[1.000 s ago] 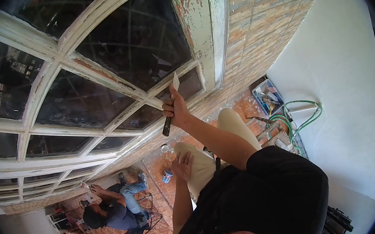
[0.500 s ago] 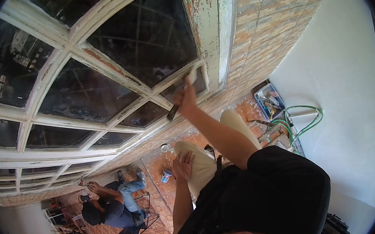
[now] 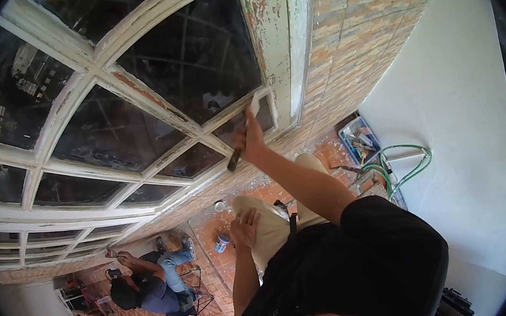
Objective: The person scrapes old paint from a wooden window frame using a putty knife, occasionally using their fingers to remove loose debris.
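My right hand (image 3: 250, 140) is closed around a scraper (image 3: 233, 160) with a dark handle. The handle's end sticks out below the fist, and the pale blade (image 3: 255, 103) points up to the wooden bar beside a small lower pane. Old cream paint is chipped and flaking on the window frame (image 3: 275, 51), with reddish patches showing through. Resting flat on my knee, my left hand (image 3: 245, 228) has its fingers apart and holds nothing.
Another person (image 3: 155, 285) sits on a folding chair at the lower left, hands raised to the window. On the tiled floor stand a small can (image 3: 222, 242), a white cup (image 3: 219, 206) and a tool bin (image 3: 359, 140). A green hose (image 3: 417, 168) lies by the white wall.
The scraper and my right hand have shifted only slightly along the bar. The view has moved a little; my left hand stays on the knee.
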Available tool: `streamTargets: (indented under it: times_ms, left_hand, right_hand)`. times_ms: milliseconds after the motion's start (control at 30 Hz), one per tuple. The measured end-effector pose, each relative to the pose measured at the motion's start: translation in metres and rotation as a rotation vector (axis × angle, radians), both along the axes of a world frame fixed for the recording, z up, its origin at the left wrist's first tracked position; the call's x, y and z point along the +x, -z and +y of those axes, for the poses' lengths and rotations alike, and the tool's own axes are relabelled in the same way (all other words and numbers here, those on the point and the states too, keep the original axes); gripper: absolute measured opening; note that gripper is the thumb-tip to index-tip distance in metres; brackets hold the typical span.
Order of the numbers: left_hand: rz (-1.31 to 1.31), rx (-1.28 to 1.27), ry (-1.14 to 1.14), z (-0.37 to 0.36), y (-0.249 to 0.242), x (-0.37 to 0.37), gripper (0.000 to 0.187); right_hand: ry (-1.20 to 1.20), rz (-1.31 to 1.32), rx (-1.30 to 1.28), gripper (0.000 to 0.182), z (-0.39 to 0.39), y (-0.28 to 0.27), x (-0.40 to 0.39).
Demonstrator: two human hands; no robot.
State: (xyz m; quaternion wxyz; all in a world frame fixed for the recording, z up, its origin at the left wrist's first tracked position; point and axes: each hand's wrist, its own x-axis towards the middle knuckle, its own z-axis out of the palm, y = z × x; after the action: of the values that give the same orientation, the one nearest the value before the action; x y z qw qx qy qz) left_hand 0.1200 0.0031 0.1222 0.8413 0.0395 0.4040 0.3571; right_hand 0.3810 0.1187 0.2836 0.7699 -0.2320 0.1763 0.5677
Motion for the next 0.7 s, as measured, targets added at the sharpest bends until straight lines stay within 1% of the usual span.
streamTargets:
  times_ms: [67, 100, 133, 200, 233, 267, 333, 367, 400, 467, 500, 533, 567, 600, 633, 667, 700]
  left_hand:
    - [-0.025, -0.016, 0.004, 0.001, -0.001, 0.001, 0.058]
    - [-0.023, -0.023, 0.004, 0.001, -0.002, 0.002, 0.058]
    - [-0.012, -0.022, 0.007, 0.002, -0.004, 0.004, 0.058]
    - [0.010, -0.031, 0.008, -0.003, -0.005, -0.001, 0.058]
    - [-0.010, -0.029, -0.016, -0.004, -0.003, -0.004, 0.059]
    - [-0.035, -0.022, -0.040, -0.002, -0.001, -0.003, 0.060]
    - [-0.070, -0.035, -0.047, 0.001, 0.006, -0.004, 0.057]
    - [-0.091, -0.051, -0.053, 0.000, 0.008, -0.005, 0.055]
    - [-0.093, -0.051, -0.056, 0.002, 0.005, -0.001, 0.055]
    - [0.013, -0.075, -0.072, -0.001, -0.002, 0.003, 0.035]
    - [0.025, -0.083, -0.077, -0.004, 0.000, -0.001, 0.035]
    - [-0.009, -0.034, -0.036, -0.005, 0.004, -0.005, 0.024]
    - [-0.052, 0.024, 0.009, -0.001, 0.007, -0.006, 0.013]
    - [-0.060, 0.034, 0.009, 0.004, 0.007, -0.004, 0.013]
    - [-0.075, 0.009, 0.013, 0.005, 0.007, -0.004, 0.011]
    - [-0.085, -0.019, 0.019, 0.003, 0.007, -0.005, 0.011]
    - [-0.084, -0.017, 0.024, 0.005, 0.007, -0.004, 0.011]
  right_hand:
    - [-0.244, -0.016, 0.075, 0.049, -0.033, -0.022, -0.040]
    - [-0.239, -0.030, 0.017, 0.048, -0.032, -0.023, -0.038]
    - [-0.239, -0.024, 0.009, 0.048, -0.022, -0.012, -0.025]
    - [-0.019, 0.060, 0.071, 0.047, 0.007, 0.019, 0.015]
    - [0.068, 0.100, 0.082, 0.047, 0.010, 0.010, 0.027]
    - [0.069, 0.098, 0.081, 0.047, 0.005, 0.004, 0.022]
    - [-0.046, -0.111, -0.010, 0.047, -0.010, -0.009, -0.004]
    - [-0.152, -0.088, -0.044, 0.047, -0.017, -0.010, -0.019]
    - [-0.155, -0.090, -0.043, 0.047, -0.013, -0.010, -0.017]
    - [-0.123, -0.121, -0.007, 0.048, -0.006, -0.008, -0.012]
    - [-0.006, -0.067, -0.130, 0.052, 0.006, -0.010, 0.005]
    - [-0.009, -0.057, -0.134, 0.052, 0.002, -0.006, 0.005]
    - [-0.025, -0.013, -0.077, 0.053, 0.001, -0.004, 0.009]
    - [-0.041, 0.023, -0.016, 0.055, 0.004, -0.005, 0.015]
    - [-0.096, -0.072, -0.105, 0.057, -0.006, -0.029, 0.002]
    - [-0.095, -0.072, -0.107, 0.057, -0.010, -0.029, -0.004]
    - [-0.150, -0.103, -0.114, 0.057, -0.011, -0.029, -0.008]
